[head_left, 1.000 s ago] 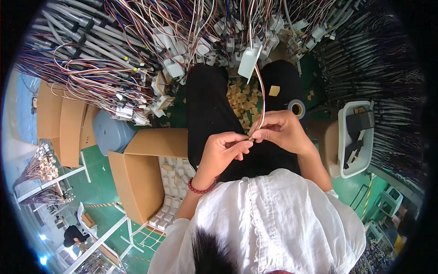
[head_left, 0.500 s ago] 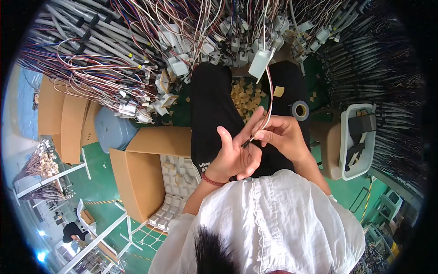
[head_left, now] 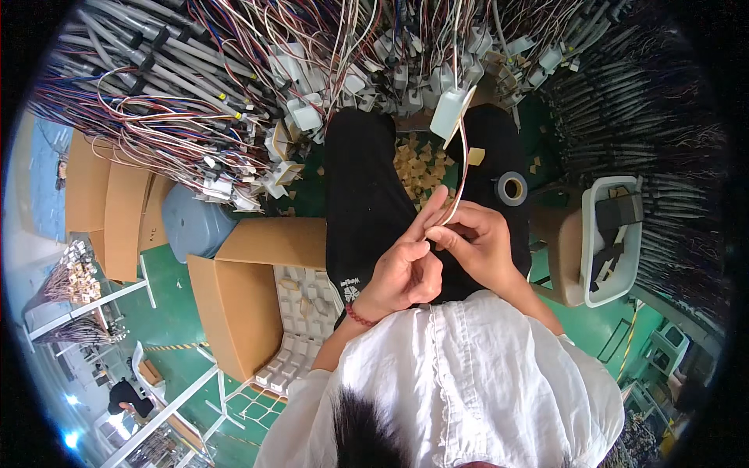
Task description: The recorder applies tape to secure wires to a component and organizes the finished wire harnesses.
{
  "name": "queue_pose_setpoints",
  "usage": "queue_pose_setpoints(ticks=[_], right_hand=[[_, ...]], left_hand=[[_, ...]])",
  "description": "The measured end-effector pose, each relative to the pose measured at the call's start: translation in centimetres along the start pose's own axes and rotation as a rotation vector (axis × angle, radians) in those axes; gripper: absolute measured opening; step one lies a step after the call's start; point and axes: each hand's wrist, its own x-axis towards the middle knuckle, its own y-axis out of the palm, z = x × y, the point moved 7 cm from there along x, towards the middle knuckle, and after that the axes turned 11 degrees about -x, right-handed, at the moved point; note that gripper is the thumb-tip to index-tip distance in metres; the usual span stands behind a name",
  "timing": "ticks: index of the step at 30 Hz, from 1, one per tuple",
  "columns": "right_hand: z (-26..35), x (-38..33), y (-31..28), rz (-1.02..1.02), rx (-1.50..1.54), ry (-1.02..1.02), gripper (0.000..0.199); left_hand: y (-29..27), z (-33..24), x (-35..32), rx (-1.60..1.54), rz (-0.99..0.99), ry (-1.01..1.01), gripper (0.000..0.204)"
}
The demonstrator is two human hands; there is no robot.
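A thin bundle of white, red and brown wires [head_left: 466,160] hangs from a white rectangular plastic piece [head_left: 447,113] with a tan flap at its side. Thumb and fingers of my right hand [head_left: 484,243] pinch the wires low down, above my lap. My left hand [head_left: 406,274] is closed right beside it, thumb folded over curled fingers, at the wires' lower end. One of its fingers stretches up behind the wires. The end of the wires is hidden between my hands.
Dense bunches of cables [head_left: 164,117] with white pieces hang ahead and along both sides. An open cardboard box [head_left: 234,312] of white pieces stands left, a bin [head_left: 589,242] with dark pieces right. A tape roll [head_left: 511,189] rests by my right leg; tan scraps [head_left: 421,168] lie between my legs.
My left thumb has come down from its raised position, and those fingers have closed. The dark wire end that showed between my hands is now covered. The hanging white piece has shifted slightly.
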Motion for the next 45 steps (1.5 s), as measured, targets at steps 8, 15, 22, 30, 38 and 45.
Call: queue_pose_setpoints(ticks=[8, 15, 22, 30, 38, 45], right_hand=[[2.9, 1.2, -1.6, -0.065, -0.217, -0.186, 0.024], [7.3, 4.0, -0.3, 0.197, -0.526, -0.619, 0.038], [7.6, 5.7, 1.2, 0.459, -0.431, -0.572, 0.023], [7.9, 6.1, 0.7, 0.494, -0.343, -0.454, 0.014], [7.8, 6.6, 0.7, 0.507, -0.335, -0.440, 0.013], [7.1, 7.0, 0.3, 0.499, -0.251, -0.346, 0.008]], left_hand=[[-0.1, -0.9, -1.2, -0.056, -0.017, 0.014, 0.061], [0.4, -2.7, -3.8, -0.050, -0.016, 0.095, 0.062], [0.8, -4.1, -5.5, 0.010, 0.028, 0.156, 0.063], [1.0, -3.8, -5.6, 0.172, 0.011, 0.120, 0.066], [1.0, -3.7, -5.8, 0.335, -0.039, 0.127, 0.066], [0.9, -3.9, -5.6, 0.403, -0.045, 0.107, 0.066]])
